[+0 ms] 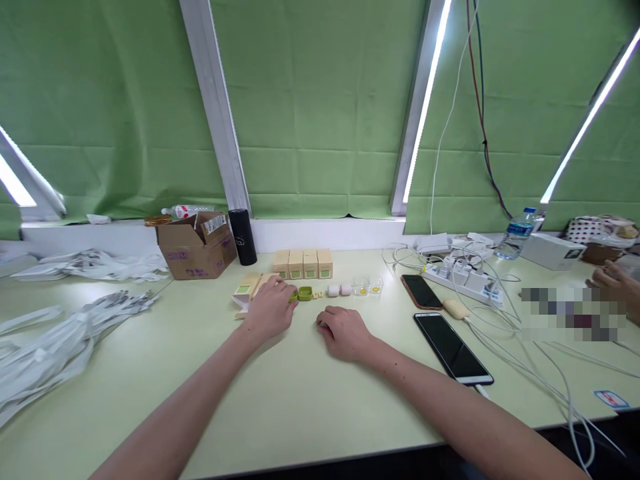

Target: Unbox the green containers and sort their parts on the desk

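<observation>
My left hand (pixel 271 307) reaches over the table beside an open small box (pixel 245 290), its fingertips at a green piece. Whether it grips that piece is hard to tell. Just right of it sits a second green container (pixel 305 293), followed by tiny yellowish pieces (pixel 317 295), two pale pink pieces (pixel 339 291) and two clear cups (pixel 367 287) with yellow inside. My right hand (pixel 345 332) rests on the table in front of the pink pieces, fingers curled; anything inside them is hidden. Several closed small boxes (pixel 303 264) stand in a row behind.
A cardboard box (pixel 197 250) and black cylinder (pixel 243 237) stand back left, near white strips (pixel 75 333). Two phones (pixel 453 347), a power strip (pixel 465 277), cables and a water bottle (pixel 517 233) lie or stand right. Another person's hand (pixel 617 287) is at far right.
</observation>
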`<state>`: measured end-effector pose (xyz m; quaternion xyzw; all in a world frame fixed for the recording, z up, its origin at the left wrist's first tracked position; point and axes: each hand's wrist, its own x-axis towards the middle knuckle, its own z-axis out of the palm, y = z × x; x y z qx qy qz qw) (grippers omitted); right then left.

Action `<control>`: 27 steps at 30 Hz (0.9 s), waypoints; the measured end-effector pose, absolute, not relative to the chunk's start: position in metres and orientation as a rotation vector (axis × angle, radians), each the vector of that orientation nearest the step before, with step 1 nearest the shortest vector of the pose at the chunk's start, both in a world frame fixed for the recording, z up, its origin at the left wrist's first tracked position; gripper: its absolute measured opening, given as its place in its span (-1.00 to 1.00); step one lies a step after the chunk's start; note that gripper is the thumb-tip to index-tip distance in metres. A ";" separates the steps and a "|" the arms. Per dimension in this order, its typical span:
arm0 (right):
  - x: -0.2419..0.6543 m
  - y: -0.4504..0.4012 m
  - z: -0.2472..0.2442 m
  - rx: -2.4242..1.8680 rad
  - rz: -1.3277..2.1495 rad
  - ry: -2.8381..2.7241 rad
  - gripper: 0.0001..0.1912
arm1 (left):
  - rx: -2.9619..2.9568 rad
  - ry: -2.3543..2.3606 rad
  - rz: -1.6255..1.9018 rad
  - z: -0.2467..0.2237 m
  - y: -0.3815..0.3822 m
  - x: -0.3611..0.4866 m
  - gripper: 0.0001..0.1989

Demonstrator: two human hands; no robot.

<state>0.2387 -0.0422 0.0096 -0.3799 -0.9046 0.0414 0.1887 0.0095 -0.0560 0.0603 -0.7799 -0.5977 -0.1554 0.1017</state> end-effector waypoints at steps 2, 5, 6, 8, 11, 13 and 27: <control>0.239 -0.037 0.008 -1.073 0.082 -2.518 -0.82 | -2.342 -1.762 -0.412 0.062 -0.057 0.018 -0.74; 0.240 -0.021 0.008 -1.097 -0.035 -2.434 -0.80 | -2.326 -1.715 -0.389 0.061 -0.051 0.027 -0.75; 0.240 -0.014 0.009 -1.105 -0.081 -2.397 -0.80 | -2.305 -1.701 -0.380 0.062 -0.046 0.030 -0.73; 0.239 0.001 0.012 -1.125 -0.130 -2.334 -0.77 | -2.268 -1.714 -0.329 0.063 -0.035 0.034 -0.62; 0.231 0.020 0.014 -1.180 -0.159 -2.293 -0.70 | -2.293 -1.769 -0.208 0.067 -0.018 0.043 -0.52; 0.224 0.028 0.013 -1.202 -0.179 -2.295 -0.70 | -2.316 -1.796 -0.124 0.069 -0.009 0.048 -0.56; 0.209 0.042 -0.001 -1.194 -0.219 -2.289 -0.80 | -2.332 -1.831 -0.076 0.053 0.018 0.055 -0.80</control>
